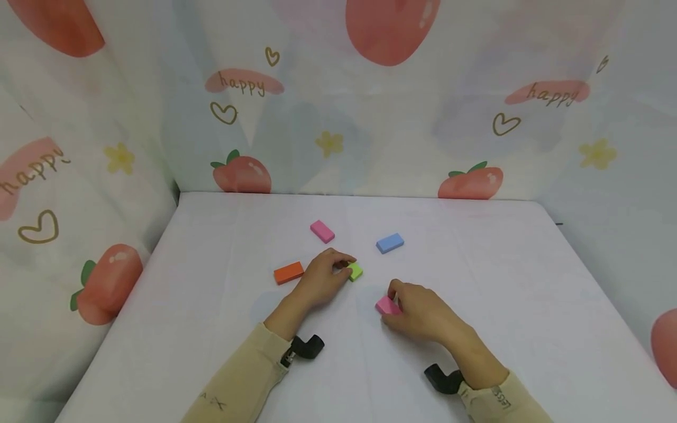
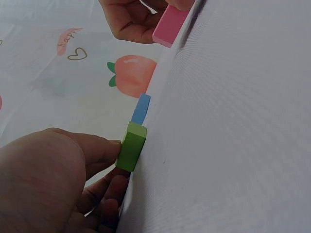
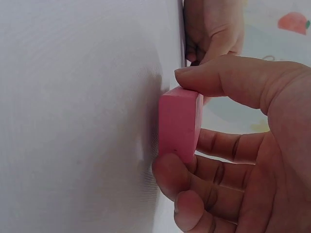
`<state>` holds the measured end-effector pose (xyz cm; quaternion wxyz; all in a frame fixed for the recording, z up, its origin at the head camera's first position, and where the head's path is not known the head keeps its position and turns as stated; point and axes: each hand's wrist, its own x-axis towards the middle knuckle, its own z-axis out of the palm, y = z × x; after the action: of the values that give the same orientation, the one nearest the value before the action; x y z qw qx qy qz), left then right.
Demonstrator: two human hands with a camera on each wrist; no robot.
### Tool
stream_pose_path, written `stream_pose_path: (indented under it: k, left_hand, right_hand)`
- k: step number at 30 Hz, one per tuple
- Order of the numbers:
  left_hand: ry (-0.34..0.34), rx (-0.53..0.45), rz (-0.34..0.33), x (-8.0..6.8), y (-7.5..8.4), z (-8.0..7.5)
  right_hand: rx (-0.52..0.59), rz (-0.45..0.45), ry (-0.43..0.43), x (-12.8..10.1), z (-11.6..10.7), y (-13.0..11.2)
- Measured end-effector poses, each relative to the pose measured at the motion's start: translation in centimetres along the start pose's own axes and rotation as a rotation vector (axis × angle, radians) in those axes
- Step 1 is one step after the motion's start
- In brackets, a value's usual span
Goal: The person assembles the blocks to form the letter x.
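Nearest the head camera, two beige sleeves lead to the hands on the white worktop [image 1: 476,247]. The right hand [image 1: 423,311] pinches a pink block [image 1: 388,306] between thumb and curled fingers, the block touching the cloth. The left hand [image 1: 322,276] pinches a green block [image 1: 355,271] just beside it. An orange block [image 1: 288,272], another pink block [image 1: 322,231] and a blue block [image 1: 389,242] lie flat nearby

Bright, even, soft light — faint shadows, wrist views slightly blurred
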<state>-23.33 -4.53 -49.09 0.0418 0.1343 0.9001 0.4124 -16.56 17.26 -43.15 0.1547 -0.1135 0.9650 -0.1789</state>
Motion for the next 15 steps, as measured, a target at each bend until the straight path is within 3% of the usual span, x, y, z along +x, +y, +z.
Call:
stream_pose_path:
  k: [15]
  left_hand:
    - [0.001,-0.008,0.011,-0.08,-0.05,0.03]
  right_hand:
    - [-0.002,0.003,-0.005,0.28,0.13,0.1]
